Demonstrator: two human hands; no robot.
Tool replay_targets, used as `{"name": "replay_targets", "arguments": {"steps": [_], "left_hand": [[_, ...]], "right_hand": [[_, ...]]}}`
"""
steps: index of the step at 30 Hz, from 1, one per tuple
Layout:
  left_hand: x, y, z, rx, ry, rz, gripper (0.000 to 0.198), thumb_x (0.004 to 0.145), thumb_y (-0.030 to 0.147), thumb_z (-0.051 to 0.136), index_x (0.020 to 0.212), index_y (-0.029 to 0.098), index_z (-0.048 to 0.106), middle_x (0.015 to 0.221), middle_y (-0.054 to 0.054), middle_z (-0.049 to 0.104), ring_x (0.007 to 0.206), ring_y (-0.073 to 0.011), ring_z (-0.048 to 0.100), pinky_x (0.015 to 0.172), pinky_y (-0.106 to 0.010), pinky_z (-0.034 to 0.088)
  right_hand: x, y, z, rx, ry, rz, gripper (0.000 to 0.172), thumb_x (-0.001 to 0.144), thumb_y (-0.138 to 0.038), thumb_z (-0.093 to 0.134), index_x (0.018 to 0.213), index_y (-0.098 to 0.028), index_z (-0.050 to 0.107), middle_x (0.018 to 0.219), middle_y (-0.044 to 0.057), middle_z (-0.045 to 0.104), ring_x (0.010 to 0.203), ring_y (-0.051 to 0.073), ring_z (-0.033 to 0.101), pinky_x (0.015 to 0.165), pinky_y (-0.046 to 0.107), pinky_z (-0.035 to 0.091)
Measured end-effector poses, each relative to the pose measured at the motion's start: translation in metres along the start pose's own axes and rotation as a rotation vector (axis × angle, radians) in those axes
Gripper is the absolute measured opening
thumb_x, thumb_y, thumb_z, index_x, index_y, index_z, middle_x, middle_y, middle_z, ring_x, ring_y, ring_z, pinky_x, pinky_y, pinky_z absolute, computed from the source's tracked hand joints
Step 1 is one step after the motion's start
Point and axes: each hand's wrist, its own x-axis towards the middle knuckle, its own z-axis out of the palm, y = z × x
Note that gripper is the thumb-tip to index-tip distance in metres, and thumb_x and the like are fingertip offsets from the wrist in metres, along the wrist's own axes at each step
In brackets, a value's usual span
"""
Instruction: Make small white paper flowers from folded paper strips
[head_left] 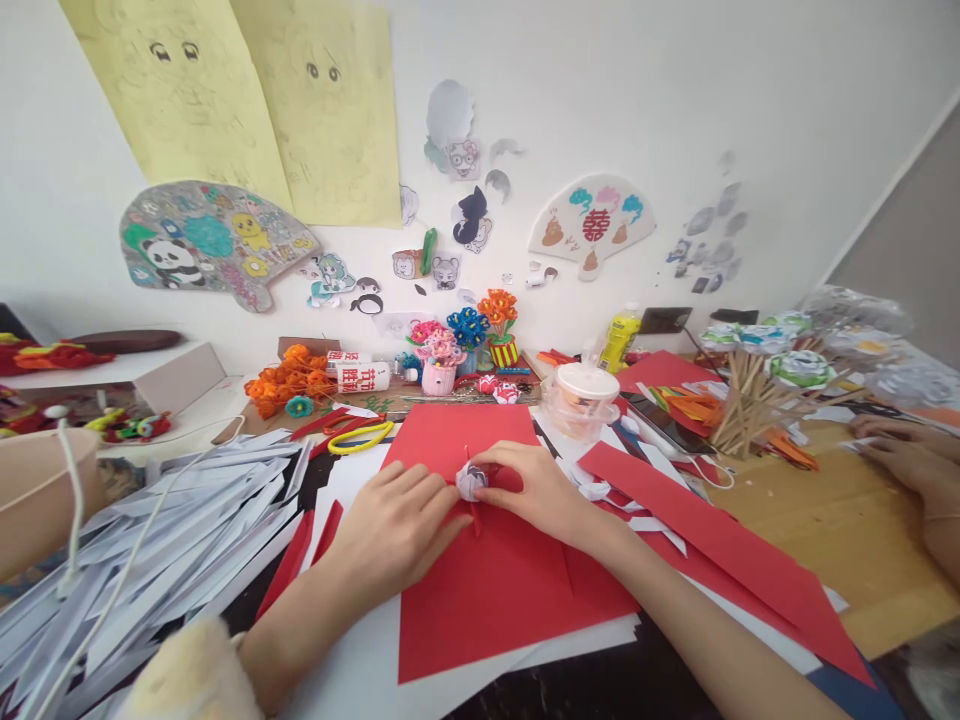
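A small white rolled-paper flower bud [472,482] is held between my hands, above a large red sheet of paper [480,610]. My right hand [529,490] pinches it from the right with thumb and fingertips. Closed at its left edge is my left hand [394,525], with index finger and thumb against the bud; its other fingers are curled under. A thin red strip [476,522] shows above and below the bud, partly hidden by it. White sheets [375,610] lie beneath the red one.
Many white paper strips [187,560] are heaped at left, beside a beige bin [45,490]. Yellow-handled scissors [360,437], a lidded plastic cup [586,390] and flower pots [439,375] stand behind. Red card [720,530] and stemmed paper flowers [799,370] lie right, near another person's hands [900,450].
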Motion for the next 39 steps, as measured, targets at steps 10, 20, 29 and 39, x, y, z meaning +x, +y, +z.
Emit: {"name": "replay_targets", "arguments": {"steps": [10, 20, 29, 39], "left_hand": [[0.002, 0.01, 0.01, 0.171, 0.022, 0.16, 0.021, 0.095, 0.02, 0.041, 0.081, 0.016, 0.056, 0.065, -0.001, 0.056, 0.057, -0.014, 0.049, 0.052, -0.03, 0.03], [-0.001, 0.008, 0.012, 0.139, 0.072, 0.139, 0.021, 0.093, 0.01, 0.038, 0.088, 0.014, 0.058, 0.064, -0.001, 0.057, 0.056, -0.0139, 0.051, 0.051, -0.029, 0.031], [0.0, 0.004, 0.012, 0.138, 0.001, 0.205, 0.03, 0.094, 0.005, 0.03, 0.087, 0.013, 0.059, 0.064, -0.002, 0.056, 0.057, -0.0141, 0.051, 0.052, -0.029, 0.034], [0.0, 0.005, 0.012, 0.2, 0.02, 0.268, 0.027, 0.091, 0.003, 0.033, 0.09, 0.009, 0.059, 0.065, -0.004, 0.058, 0.056, -0.0158, 0.052, 0.051, -0.03, 0.037]], "right_hand": [[0.0, 0.001, 0.002, -0.009, 0.008, 0.018, 0.024, 0.086, -0.033, 0.062, 0.108, -0.022, 0.065, 0.104, 0.005, 0.068, 0.094, 0.02, 0.064, 0.085, 0.033, 0.049], [-0.006, -0.002, -0.008, -0.272, 0.051, -0.274, 0.015, 0.084, -0.033, 0.066, 0.087, -0.019, 0.059, 0.079, 0.003, 0.066, 0.072, 0.017, 0.061, 0.067, 0.028, 0.043], [-0.009, 0.008, 0.004, -0.498, -0.009, -0.448, 0.01, 0.091, -0.023, 0.055, 0.089, -0.016, 0.062, 0.074, 0.004, 0.065, 0.068, 0.018, 0.059, 0.06, 0.029, 0.039], [-0.01, 0.01, 0.007, -0.604, 0.014, -0.553, 0.029, 0.095, -0.014, 0.043, 0.075, -0.016, 0.063, 0.064, 0.003, 0.061, 0.058, 0.015, 0.054, 0.055, 0.028, 0.037]]}}
